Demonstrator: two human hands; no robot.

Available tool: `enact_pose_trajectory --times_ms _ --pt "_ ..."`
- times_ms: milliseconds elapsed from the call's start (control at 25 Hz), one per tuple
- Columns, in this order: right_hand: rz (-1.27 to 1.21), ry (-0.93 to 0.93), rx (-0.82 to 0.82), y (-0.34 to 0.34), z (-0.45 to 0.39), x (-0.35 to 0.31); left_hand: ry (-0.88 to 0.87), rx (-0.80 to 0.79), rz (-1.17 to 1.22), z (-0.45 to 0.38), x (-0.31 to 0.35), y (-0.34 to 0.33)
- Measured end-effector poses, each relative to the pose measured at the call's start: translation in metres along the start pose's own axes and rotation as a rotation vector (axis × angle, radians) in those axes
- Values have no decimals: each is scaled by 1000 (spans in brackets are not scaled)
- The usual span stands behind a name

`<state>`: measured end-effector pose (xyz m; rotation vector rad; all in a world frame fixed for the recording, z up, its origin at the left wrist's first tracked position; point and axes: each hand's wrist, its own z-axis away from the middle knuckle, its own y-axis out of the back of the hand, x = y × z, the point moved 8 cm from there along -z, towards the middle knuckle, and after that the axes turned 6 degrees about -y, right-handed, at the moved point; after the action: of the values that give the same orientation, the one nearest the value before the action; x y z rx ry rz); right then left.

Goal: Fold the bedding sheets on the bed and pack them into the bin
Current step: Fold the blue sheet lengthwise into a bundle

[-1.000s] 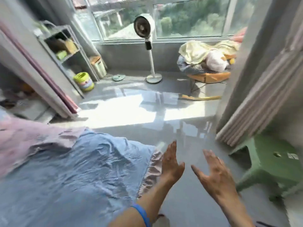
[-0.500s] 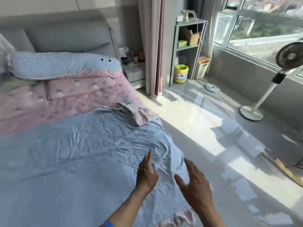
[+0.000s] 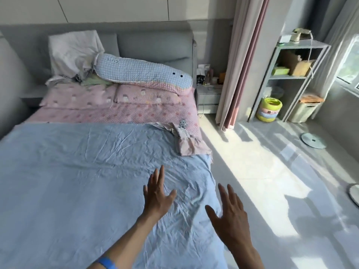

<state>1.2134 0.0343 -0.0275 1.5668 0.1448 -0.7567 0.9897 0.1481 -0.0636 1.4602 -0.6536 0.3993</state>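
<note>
Blue sheet point(image 3: 81, 181) spread flat across bed, lower left of frame. Left hand point(image 3: 157, 193) and right hand point(image 3: 229, 216) above its right edge, fingers straight, holding nothing. Folding not begun, likely. Next: grip edge or corner. Bin not identifiable.

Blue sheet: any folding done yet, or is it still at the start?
At the start. The blue sheet lies spread and wrinkled on the bed, unfolded. The left hand and right hand hover open above its edge, gripping nothing. Folding and packing remain; no obvious packing bin is in view.
</note>
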Motion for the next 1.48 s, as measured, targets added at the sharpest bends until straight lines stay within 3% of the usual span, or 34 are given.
enact_pose_trajectory --times_ms 120,320,600,720,800,1040,1120,1240,1360,1480 --pt "30 143 -37 11 -54 -1 146 131 -20 -19 -23 10" --pt "231 261 -210 9 -146 37 343 120 -26 -59 -25 -61" --pt "279 385 -254 7 -277 77 373 152 -1 -164 38 -125" --pt "320 386 -410 -4 -321 97 482 178 7 -186 39 -143" --pt "359 444 -414 -2 -365 115 566 167 -19 -208 52 -166" --pt "422 495 -635 -22 -501 137 517 164 -97 -311 98 -198" --pt "403 549 -726 -45 -533 122 568 227 -23 -330 88 -199" --pt "432 798 -841 -77 -566 86 724 293 80 -347 50 -198" --pt "389 1066 -793 -109 -613 34 876 355 148 -378 9 -202" --pt "334 1142 -813 -149 -672 -6 937 319 205 -441 -24 -202"
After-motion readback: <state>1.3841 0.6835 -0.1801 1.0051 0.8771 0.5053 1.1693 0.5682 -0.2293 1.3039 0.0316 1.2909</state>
